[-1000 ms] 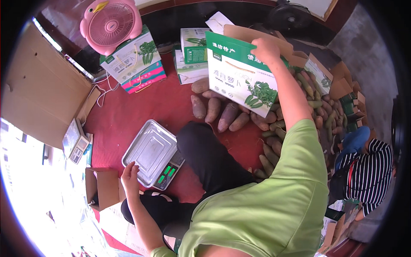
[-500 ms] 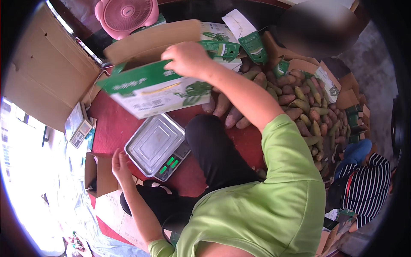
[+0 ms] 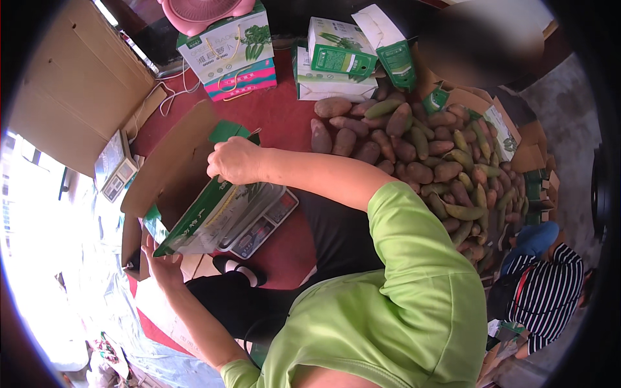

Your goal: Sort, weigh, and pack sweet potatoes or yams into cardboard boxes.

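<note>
The fingers of the right hand (image 3: 236, 160) are clamping together on the top edge of a white-and-green printed cardboard carton (image 3: 207, 223), near its far right corner. The left hand (image 3: 167, 266) is reaching up to the carton's near left corner, thumb and fingers standing apart; whether they are gripping the board, the view is not telling. The carton is leaning, its top opening with flaps spreading, and is covering most of a digital bench scale (image 3: 253, 238); whether it is resting on the scale's pan cannot be determined. Under the scale, a red floor covering (image 3: 284, 275) is extending. To the right, a heap of reddish-brown and green root vegetables (image 3: 446, 171) is lying loose. Beyond the carton, a pink fan (image 3: 207, 11) is sitting on a handled gift box (image 3: 228, 46), which is resting on a pink-and-blue box (image 3: 244, 79). A second scale (image 3: 118, 169) is standing at the left. At the far right, a person in a striped top (image 3: 548, 294) is bending over.
</note>
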`<move>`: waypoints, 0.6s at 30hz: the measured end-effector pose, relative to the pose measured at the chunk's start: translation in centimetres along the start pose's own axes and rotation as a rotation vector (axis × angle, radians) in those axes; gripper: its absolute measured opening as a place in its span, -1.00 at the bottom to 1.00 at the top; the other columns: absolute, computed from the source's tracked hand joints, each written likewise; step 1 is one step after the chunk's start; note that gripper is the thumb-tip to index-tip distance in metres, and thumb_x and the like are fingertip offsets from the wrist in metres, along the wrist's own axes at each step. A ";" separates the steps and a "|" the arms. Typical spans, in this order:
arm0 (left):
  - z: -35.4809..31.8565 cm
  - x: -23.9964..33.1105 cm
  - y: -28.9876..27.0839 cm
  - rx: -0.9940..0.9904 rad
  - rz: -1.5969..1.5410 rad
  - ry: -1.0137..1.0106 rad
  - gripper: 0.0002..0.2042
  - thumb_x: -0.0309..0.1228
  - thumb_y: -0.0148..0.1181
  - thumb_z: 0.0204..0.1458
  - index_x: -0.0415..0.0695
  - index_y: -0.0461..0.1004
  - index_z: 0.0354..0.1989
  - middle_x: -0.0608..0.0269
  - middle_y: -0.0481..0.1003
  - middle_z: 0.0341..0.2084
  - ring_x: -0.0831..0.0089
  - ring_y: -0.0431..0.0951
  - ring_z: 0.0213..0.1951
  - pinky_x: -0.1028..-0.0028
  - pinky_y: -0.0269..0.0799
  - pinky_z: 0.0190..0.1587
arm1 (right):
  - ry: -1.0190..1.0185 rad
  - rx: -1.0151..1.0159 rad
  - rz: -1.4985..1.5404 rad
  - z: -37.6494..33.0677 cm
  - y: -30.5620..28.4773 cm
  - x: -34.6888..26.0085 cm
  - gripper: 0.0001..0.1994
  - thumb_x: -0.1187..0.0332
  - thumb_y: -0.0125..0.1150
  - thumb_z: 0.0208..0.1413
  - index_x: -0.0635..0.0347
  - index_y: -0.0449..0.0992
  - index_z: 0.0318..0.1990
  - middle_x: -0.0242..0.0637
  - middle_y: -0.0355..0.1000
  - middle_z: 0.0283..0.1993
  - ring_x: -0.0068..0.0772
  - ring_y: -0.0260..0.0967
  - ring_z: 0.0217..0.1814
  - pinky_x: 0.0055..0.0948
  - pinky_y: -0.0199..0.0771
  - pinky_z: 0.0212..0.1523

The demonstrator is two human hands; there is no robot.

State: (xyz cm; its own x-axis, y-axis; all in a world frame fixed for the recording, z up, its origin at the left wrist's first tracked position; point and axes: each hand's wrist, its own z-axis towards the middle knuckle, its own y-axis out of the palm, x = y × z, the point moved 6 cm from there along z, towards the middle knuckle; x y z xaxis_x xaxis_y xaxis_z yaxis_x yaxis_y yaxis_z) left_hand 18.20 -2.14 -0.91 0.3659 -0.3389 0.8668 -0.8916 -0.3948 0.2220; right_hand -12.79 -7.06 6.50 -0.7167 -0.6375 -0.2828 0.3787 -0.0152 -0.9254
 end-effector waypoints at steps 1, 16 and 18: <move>0.1 0.0 -0.5 0.007 0.001 -0.002 -0.42 0.11 -0.17 0.09 0.10 0.11 0.24 0.13 -0.02 0.27 0.11 -0.05 0.28 -0.11 -0.29 0.19 | -0.003 -0.043 -0.028 0.1 0.2 -0.4 -0.94 0.30 0.15 -0.10 0.00 0.50 -0.47 -0.39 0.42 -0.38 -0.29 0.38 -0.21 -0.26 0.40 -0.28; 1.1 -1.0 -1.3 -0.098 -0.061 -0.124 -0.56 -0.30 -0.14 0.07 0.07 0.20 0.19 0.24 0.34 -0.01 0.33 0.26 0.08 -0.04 -0.02 0.07 | 0.019 0.018 0.117 -0.5 -0.3 -0.2 -0.91 0.31 0.15 -0.09 0.02 0.53 -0.43 -0.35 0.43 -0.38 -0.27 0.37 -0.24 -0.27 0.40 -0.28; 1.0 -1.1 -1.6 -0.105 -0.046 -0.128 -0.55 -0.31 -0.12 0.06 0.07 0.19 0.19 0.24 0.35 -0.02 0.32 0.28 0.06 -0.02 0.02 0.04 | 0.001 0.079 0.156 -1.2 -1.2 -0.1 -0.91 0.30 0.15 -0.09 0.03 0.53 -0.42 -0.34 0.43 -0.39 -0.27 0.37 -0.24 -0.27 0.39 -0.24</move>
State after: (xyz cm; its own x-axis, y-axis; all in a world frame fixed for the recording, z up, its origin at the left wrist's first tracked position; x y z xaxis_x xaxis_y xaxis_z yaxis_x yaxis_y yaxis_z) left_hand 19.46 -2.00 -2.66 0.4316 -0.4314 0.7922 -0.8939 -0.3227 0.3112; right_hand -13.87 -6.09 7.35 -0.6462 -0.6361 -0.4216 0.5303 0.0230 -0.8475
